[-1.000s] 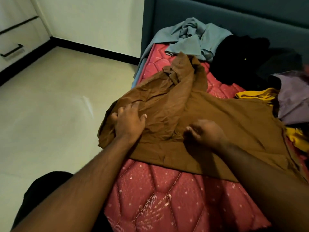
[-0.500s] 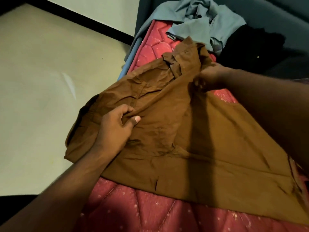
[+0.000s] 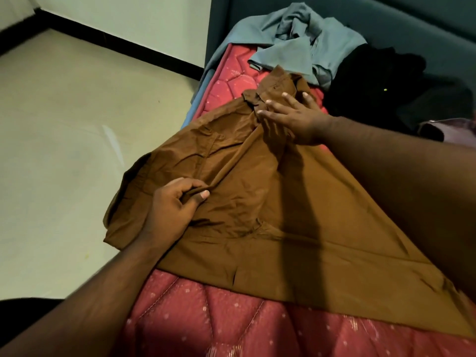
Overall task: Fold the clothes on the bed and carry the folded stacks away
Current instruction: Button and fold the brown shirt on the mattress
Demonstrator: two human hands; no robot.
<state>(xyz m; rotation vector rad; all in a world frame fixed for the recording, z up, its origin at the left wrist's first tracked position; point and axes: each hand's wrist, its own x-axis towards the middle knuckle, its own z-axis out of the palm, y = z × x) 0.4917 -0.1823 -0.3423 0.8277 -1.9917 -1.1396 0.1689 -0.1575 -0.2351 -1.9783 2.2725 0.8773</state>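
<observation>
Now flattening out on the collar end with the right hand (image 3: 291, 119) instead of gripping it, pinching a fold with the left hand (image 3: 175, 202), keeping the brown shirt (image 3: 257, 202) spread collar-away on the red mattress (image 3: 206, 325).

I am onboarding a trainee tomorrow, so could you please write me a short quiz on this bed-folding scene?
1. True or false: the left hand pinches a fold of the brown cotton shirt.
2. Which best describes the right hand? A) curled round a hanger B) laid with straight fingers on the shirt's collar area C) off the bed
3. Fill in: the crumpled grey-blue garment lies near the dark ____ headboard, beside a black garment on the red quilted mattress.

Key: 1 true; 2 B; 3 teal.
</observation>
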